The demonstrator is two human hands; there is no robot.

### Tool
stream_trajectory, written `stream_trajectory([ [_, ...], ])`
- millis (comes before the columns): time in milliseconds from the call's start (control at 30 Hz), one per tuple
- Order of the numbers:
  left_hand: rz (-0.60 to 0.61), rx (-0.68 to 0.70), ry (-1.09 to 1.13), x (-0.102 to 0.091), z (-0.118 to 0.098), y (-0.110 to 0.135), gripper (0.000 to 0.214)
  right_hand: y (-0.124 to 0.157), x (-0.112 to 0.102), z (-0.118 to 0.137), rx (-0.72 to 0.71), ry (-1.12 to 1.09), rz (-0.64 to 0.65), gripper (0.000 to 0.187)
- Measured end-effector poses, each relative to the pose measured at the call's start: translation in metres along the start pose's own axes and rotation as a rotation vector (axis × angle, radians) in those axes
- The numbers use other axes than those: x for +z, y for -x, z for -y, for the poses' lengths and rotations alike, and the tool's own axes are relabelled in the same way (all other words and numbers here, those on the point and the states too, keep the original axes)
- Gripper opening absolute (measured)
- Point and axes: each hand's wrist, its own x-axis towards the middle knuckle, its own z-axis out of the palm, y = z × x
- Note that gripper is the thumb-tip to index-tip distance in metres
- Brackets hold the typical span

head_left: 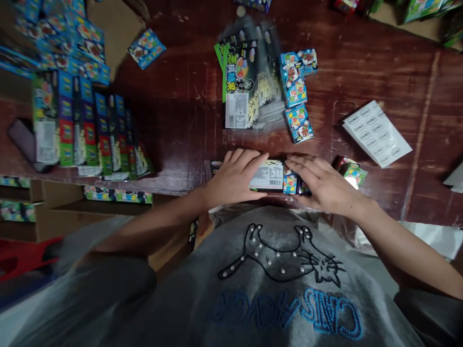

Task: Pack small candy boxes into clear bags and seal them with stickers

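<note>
At the table's near edge lies a printed plastic pouch (266, 176) with a white barcode label. My left hand (237, 176) presses on it, fingers on the far side and thumb along the near side. Right beside the pouch's right end stands a small blue printed box (290, 181), with a dark box (303, 187) following it in the row. My right hand (320, 183) is closed over these boxes, its fingertips near the pouch's end; its palm hides part of the row. How far the boxes sit inside the pouch cannot be made out.
Flat black pouches (240, 86) lie ahead, beside loose blue boxes (294, 84). A sticker sheet (377, 134) and red and green boxes (352, 172) lie right. Filled packs (85, 125) stand left, before a carton of blue boxes (87, 41). A phone (23, 142) lies far left.
</note>
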Motion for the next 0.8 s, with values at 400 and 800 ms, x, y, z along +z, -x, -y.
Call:
stream_trajectory([
  [400,0.011,0.036,0.021,0.011,0.01,0.0,0.104,0.008,-0.018,-0.018,0.085,0.099,0.043,0.085],
  [800,0.056,0.038,0.062,0.007,0.01,-0.008,0.098,-0.011,-0.018,-0.03,0.044,0.06,0.058,0.079],
])
